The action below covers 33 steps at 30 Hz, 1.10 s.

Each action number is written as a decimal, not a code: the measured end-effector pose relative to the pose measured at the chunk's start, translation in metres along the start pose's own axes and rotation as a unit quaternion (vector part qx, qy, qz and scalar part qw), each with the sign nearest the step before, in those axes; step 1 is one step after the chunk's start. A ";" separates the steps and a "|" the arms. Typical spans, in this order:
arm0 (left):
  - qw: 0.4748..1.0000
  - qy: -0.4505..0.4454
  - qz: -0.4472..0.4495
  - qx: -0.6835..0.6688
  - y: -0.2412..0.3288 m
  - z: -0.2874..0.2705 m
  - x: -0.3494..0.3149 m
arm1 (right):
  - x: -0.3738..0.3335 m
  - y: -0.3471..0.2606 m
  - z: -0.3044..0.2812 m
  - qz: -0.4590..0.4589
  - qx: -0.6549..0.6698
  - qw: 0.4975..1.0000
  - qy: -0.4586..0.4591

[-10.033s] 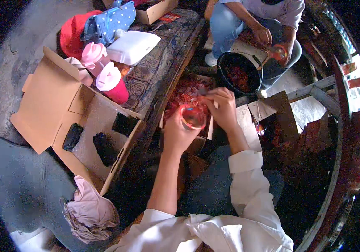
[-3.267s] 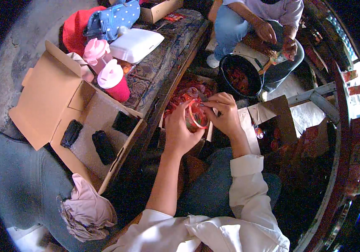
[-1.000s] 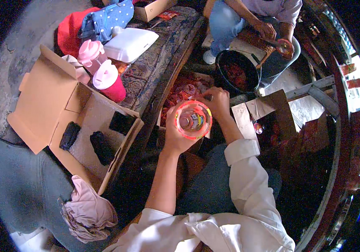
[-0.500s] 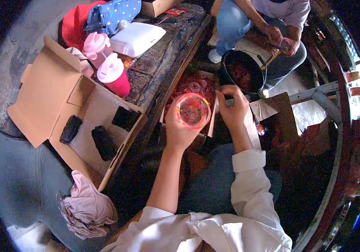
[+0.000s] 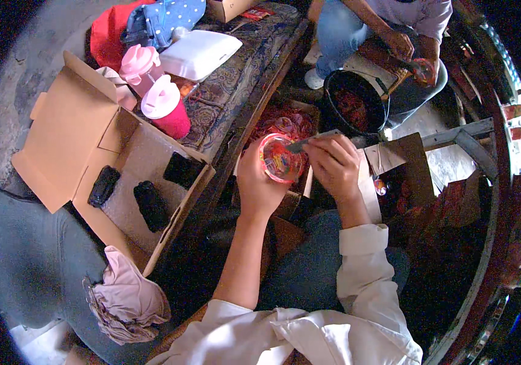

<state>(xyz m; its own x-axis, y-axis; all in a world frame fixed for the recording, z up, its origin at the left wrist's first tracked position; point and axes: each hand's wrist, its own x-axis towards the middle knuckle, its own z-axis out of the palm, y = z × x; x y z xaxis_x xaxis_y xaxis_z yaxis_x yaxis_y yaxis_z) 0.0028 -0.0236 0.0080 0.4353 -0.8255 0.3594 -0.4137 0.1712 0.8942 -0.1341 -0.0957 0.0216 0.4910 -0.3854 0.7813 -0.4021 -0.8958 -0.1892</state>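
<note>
My left hand (image 5: 256,182) is wrapped round a clear plastic cup (image 5: 283,172) with a red edge and colourful print. The cup is tilted so that one round end faces up toward me. In my right hand (image 5: 336,163) is a thin grey blade (image 5: 297,146), probably a knife; the fingers hide its handle. Its tip touches or lies just over the cup's red edge. Behind the cup, a box of tangled red strips (image 5: 288,123) sits close to both hands.
Beyond my hands stands a black bucket (image 5: 383,115) with reddish stuff inside. A co-worker's hands (image 5: 401,45) hold a blade and a cup at the far right. To the left, an open cardboard box (image 5: 120,210) holds black bundles. Pink-lidded tumblers (image 5: 161,97) stand on a patterned bench.
My right hand has turned and come closer to the cup, bringing the grey blade to its edge. The cup has tilted a little. The co-worker's hands have shifted too.
</note>
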 end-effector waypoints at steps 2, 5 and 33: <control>1.000 -0.004 0.000 0.014 -0.001 0.000 0.000 | -0.001 0.001 0.001 -0.006 -0.006 1.000 -0.004; 1.000 -0.012 -0.006 0.007 0.003 0.000 0.003 | -0.002 0.002 0.001 -0.015 -0.018 1.000 -0.011; 0.998 -0.049 -0.032 -0.010 0.008 -0.005 0.003 | -0.005 -0.002 0.003 0.000 0.015 0.998 -0.061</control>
<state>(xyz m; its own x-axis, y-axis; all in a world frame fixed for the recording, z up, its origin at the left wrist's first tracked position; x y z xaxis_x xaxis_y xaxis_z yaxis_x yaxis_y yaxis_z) 0.0047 -0.0215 0.0175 0.3794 -0.8839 0.2736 -0.3704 0.1260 0.9203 -0.1329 -0.0925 0.0162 0.5815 -0.4080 0.7038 -0.3792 -0.9014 -0.2093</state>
